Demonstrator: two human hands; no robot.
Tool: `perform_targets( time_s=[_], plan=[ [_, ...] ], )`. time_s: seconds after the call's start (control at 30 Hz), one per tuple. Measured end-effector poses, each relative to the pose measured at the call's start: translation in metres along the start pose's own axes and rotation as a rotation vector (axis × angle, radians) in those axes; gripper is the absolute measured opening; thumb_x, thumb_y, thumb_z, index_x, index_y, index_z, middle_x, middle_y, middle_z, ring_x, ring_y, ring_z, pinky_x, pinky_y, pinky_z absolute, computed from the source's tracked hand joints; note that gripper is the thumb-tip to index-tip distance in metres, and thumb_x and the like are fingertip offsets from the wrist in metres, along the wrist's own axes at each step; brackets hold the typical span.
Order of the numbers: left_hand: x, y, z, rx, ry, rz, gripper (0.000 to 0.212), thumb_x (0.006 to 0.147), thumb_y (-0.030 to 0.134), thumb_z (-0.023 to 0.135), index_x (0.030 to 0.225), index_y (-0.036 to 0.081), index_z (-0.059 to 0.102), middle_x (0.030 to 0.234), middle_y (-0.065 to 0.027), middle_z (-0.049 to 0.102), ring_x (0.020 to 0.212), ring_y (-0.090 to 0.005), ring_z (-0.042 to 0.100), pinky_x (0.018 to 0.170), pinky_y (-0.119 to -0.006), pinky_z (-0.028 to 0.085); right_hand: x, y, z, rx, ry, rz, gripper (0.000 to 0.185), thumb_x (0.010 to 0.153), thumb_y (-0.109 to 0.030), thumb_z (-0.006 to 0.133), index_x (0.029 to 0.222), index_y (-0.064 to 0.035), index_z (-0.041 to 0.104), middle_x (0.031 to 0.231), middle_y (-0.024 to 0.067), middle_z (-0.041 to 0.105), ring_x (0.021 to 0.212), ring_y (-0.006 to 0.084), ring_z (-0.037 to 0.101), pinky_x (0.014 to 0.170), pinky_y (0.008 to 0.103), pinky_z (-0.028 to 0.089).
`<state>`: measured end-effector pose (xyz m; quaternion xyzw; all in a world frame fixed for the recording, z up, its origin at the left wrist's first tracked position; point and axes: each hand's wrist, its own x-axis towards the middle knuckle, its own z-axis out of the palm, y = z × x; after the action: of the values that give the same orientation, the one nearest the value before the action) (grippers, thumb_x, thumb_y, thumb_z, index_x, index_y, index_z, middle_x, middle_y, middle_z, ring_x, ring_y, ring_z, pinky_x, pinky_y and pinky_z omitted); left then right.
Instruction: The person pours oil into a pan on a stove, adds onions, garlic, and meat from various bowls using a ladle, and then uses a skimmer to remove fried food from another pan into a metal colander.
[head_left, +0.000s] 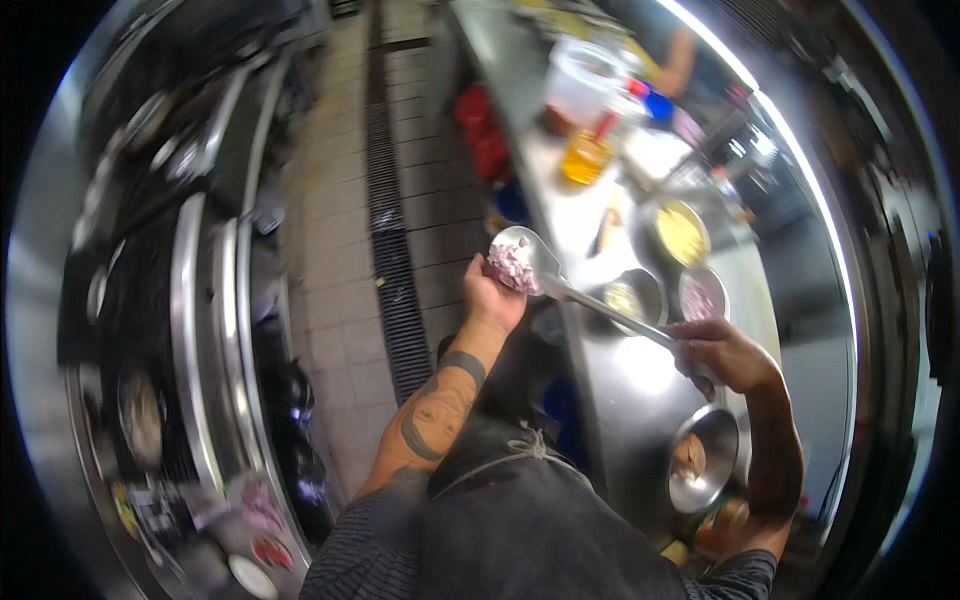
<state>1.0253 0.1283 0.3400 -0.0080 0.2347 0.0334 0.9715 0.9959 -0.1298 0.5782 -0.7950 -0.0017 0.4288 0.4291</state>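
Observation:
My right hand (724, 356) grips the handle of a long metal ladle (607, 309). The ladle's bowl hangs in the air past the steel counter's near edge, above the floor. At that bowl my left hand (496, 300) cups a heap of chopped red onion (513, 268), its thumb up and its fingers hidden behind the pieces. Some of the onion lies inside the bowl. Beyond the handle stand a metal bowl with pale chopped food (622, 300) and a smaller bowl with pinkish chopped food (699, 294).
On the steel counter (637, 405) stand a bowl of yellow food (681, 232), a container of yellow liquid (586, 157), a white plastic tub (581, 79) and a steel bowl (709, 465). Another person's arm (679, 64) shows beyond. A floor drain grate (390, 225) runs left.

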Motion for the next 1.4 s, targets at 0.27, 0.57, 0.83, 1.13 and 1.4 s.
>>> perform_targets(
  time_s=[0.27, 0.57, 0.83, 1.13, 1.4],
  plan=[
    [-0.148, 0.207, -0.065, -0.244, -0.023, 0.459, 0.051, 0.097, 0.030, 0.020, 0.121, -0.007, 0.045, 0.122, -0.0184, 0.052, 0.113, -0.0288, 0.050, 0.099, -0.042, 0.040, 0.046, -0.120, 0.158, -0.346, -0.301, -0.186, 0.039, 0.084, -0.013, 0.059, 0.120, 0.0039, 0.056, 0.066, 0.0060, 0.057, 0.044, 0.0124, 0.052, 0.037, 0.0263, 0.042],
    [-0.355, 0.414, -0.151, -0.259, -0.104, 0.836, 0.055, 0.098, 0.031, 0.022, 0.134, -0.009, 0.032, 0.140, -0.0244, 0.035, 0.132, -0.0339, 0.032, 0.112, -0.043, 0.022, 0.116, -0.287, 0.466, -0.490, -0.781, -0.408, 0.047, 0.084, -0.017, 0.057, 0.123, 0.0076, 0.051, 0.066, 0.0042, 0.054, 0.041, 0.0131, 0.050, 0.038, 0.0266, 0.039],
    [-0.432, 0.428, -0.281, 0.018, 0.351, 0.675, 0.050, 0.097, 0.029, 0.029, 0.131, -0.007, 0.038, 0.134, -0.0218, 0.044, 0.124, -0.0316, 0.042, 0.107, -0.042, 0.030, 0.202, -0.263, 0.683, -0.932, -0.272, -1.624, 0.042, 0.082, -0.006, 0.051, 0.123, -0.0049, 0.054, 0.073, 0.0146, 0.058, 0.059, 0.0280, 0.060, 0.055, 0.0391, 0.050],
    [-0.377, 0.410, -0.270, 0.294, 0.333, 0.401, 0.039, 0.094, 0.023, 0.044, 0.122, -0.004, 0.045, 0.117, -0.0197, 0.056, 0.111, -0.0292, 0.053, 0.098, -0.039, 0.040, 0.208, -0.212, 0.657, -0.583, -0.241, -1.260, 0.045, 0.085, -0.008, 0.050, 0.130, -0.0080, 0.048, 0.102, 0.0220, 0.060, 0.089, 0.0368, 0.060, 0.080, 0.0446, 0.049],
    [-0.261, 0.365, -0.209, 0.587, 0.287, 0.124, 0.033, 0.090, 0.024, 0.052, 0.114, 0.000, 0.053, 0.106, -0.0124, 0.060, 0.100, -0.0254, 0.057, 0.090, -0.036, 0.045, 0.128, -0.141, 0.381, 0.098, -0.159, -0.517, 0.042, 0.092, -0.016, 0.052, 0.132, -0.0031, 0.047, 0.068, 0.0014, 0.054, 0.053, 0.0088, 0.051, 0.050, 0.0259, 0.045]
  ],
)
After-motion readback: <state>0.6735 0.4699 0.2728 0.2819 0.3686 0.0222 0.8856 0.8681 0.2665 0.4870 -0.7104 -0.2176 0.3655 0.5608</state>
